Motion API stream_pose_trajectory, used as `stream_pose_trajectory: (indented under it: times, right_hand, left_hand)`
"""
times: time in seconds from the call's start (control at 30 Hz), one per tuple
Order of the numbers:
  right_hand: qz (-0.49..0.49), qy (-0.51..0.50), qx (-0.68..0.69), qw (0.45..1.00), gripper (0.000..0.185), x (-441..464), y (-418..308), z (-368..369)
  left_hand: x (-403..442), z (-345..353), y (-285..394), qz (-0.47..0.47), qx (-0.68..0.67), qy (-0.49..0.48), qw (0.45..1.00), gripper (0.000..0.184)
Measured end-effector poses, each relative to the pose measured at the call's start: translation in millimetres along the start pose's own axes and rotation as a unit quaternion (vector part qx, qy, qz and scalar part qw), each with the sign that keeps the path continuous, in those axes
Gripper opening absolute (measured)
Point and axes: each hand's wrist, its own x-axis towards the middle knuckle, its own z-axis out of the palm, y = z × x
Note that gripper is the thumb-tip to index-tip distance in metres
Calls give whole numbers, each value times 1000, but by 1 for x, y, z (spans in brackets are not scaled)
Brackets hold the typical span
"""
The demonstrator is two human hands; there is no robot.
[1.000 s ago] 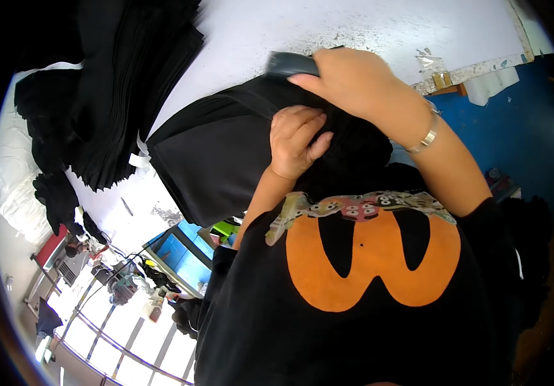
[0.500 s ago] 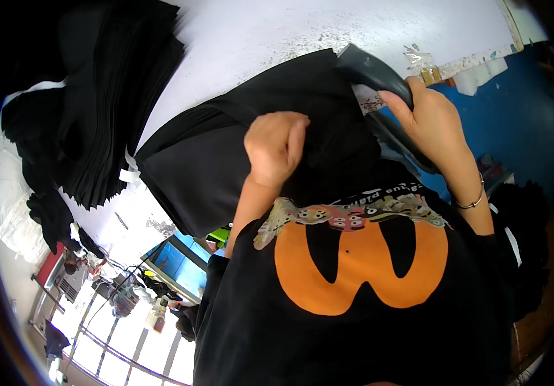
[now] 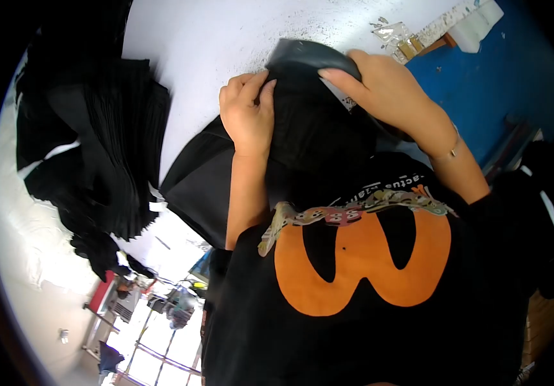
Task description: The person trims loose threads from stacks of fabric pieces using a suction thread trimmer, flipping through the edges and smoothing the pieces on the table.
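A glossy dark grey, curved strip (image 3: 309,54) lies along the far edge of the black cloth pieces (image 3: 315,128) in front of me. My right hand (image 3: 386,90) grips the strip's right part between thumb and fingers. At its left end my left hand (image 3: 248,116) pinches the corner where strip and cloth meet; whether both are between the fingertips I cannot tell. Further cloth layers (image 3: 203,180) fan out beneath my left forearm. What the strip is made of is not clear.
A thick stack of black cut cloth (image 3: 119,141) stands on the white table (image 3: 193,45) to the left. A clear packet (image 3: 396,40) lies near the table's far right edge, beside blue floor (image 3: 482,83). More black cloth (image 3: 547,193) is at the right.
My left hand has gone from a loose fist over the cloth up to the strip's left end. My right hand has carried the strip leftward, and the view has shifted.
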Motion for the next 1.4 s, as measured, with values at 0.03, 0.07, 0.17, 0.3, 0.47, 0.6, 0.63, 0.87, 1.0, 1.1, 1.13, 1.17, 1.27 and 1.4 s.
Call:
stream_pose_trajectory:
  times: [0.03, 0.07, 0.17, 0.3, 0.47, 0.6, 0.63, 0.87, 1.0, 1.1, 1.13, 1.17, 1.27, 1.4]
  right_hand:
    - [-14, 26, -13, 999, 55, 3, 5, 3]
    - [-2, 39, 0, 999, 55, -4, 6, -1]
    - [18, -69, -2, 997, 55, -33, 21, -27]
    - [-16, -23, 0, 1000, 54, -14, 19, -15]
    - [-27, 23, 33, 999, 62, -20, 41, -12]
    - [4, -83, 66, 994, 64, -19, 42, -23]
    - [-8, -77, 55, 996, 63, -7, 34, -18]
    - [-11, -80, 68, 994, 56, -29, 38, -26]
    - [-61, 26, 42, 997, 59, -4, 39, 3]
    - [-43, -27, 74, 996, 59, -21, 34, -17]
    - [-17, -72, 91, 993, 60, -29, 32, -25]
    - [-18, -76, 88, 993, 60, -30, 32, -26]
    - [2, -78, 34, 996, 54, -28, 30, -23]
    - [-59, -33, 52, 996, 51, -7, 27, -8]
  left_hand:
    - [0, 0, -1, 16, 2, 7, 1000, 18]
    - [1, -1, -3, 36, 2, 11, 999, 18]
    - [-3, -3, -2, 44, -9, -6, 999, 16]
    - [-2, 6, -12, 43, -50, -23, 998, 24]
    - [14, -3, 6, -159, -224, -123, 953, 18]
    - [12, 6, 3, -245, -300, -123, 914, 12]
    - [13, 9, -4, -261, -320, -141, 900, 12]
    - [8, 17, -13, -167, -415, -131, 885, 19]
    - [12, 17, -8, -187, -413, -111, 884, 21]
    - [13, 8, 5, -217, -392, -104, 888, 28]
    - [11, 7, 2, -222, -391, -102, 887, 28]
    - [10, 9, 0, -222, -372, -110, 894, 30]
    - [8, 13, -3, -226, -326, -125, 910, 23]
    - [11, 12, -2, -271, -342, -95, 895, 17]
